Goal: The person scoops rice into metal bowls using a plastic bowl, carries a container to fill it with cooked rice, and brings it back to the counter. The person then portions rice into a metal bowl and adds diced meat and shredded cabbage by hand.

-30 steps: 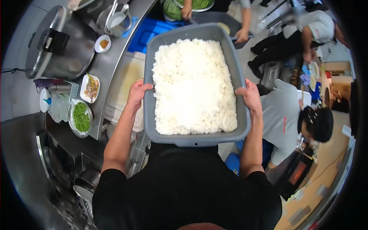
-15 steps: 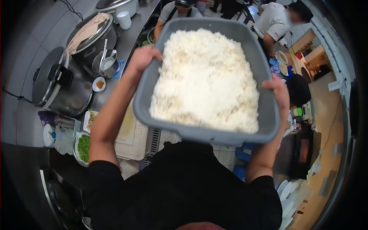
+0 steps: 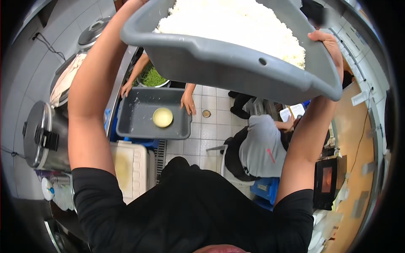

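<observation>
A grey plastic tub (image 3: 219, 63) full of white rice (image 3: 236, 29) is raised high in front of me and tilted, its near wall facing me. My right hand (image 3: 327, 40) grips its right rim, thumb on the inner side. At the upper left my left hand (image 3: 137, 3) is mostly cut off by the frame's edge, at the tub's far left rim; its fingers are hidden. Below the tub, a second grey tub (image 3: 137, 118) holds a pale yellow bowl (image 3: 163, 117) and a few rice grains. Another person's hands (image 3: 188, 102) rest at its sides.
A person in a grey shirt (image 3: 263, 147) sits at the right near a blue crate (image 3: 266, 188). A large steel cooker (image 3: 46, 135) stands left. Behind the lower tub is a bowl of green vegetables (image 3: 152, 77). A white lidded box (image 3: 130, 168) lies nearer me.
The rice tub has risen and tilted, with both my arms raised higher. The lower tub with its bowl, the other person's hands and the seated person have come into view.
</observation>
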Available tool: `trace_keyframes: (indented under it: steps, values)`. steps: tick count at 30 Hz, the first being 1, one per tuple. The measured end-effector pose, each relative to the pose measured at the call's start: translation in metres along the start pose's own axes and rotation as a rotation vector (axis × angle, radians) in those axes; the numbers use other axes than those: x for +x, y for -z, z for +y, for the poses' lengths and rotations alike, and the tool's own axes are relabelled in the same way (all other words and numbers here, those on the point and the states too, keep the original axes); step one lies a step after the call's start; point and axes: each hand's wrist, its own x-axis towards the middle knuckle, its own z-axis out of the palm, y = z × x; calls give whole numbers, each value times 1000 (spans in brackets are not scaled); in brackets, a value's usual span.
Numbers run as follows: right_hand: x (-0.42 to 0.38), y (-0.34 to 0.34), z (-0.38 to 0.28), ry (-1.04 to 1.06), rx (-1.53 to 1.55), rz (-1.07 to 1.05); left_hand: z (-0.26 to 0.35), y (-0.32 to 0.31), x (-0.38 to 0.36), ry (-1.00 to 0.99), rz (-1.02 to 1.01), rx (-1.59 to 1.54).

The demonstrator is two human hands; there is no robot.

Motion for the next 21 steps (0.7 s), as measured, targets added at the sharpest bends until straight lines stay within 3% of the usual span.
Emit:
trace_keyframes:
  steps: [3,7,9,13,21]
  values:
    - [56,11,-22,-177,116,-8,13,16,60,-61,-21,15]
    - [117,34,-29,-105,19,144,21,25,139,-142,-52,28]
    - [140,16,-35,-116,154,-18,19,30,172,-181,-55,34]
    - [188,6,-34,-123,178,23,15,26,236,-229,-61,50]
    - [326,72,6,-104,182,74,12,13,354,-392,-18,107]
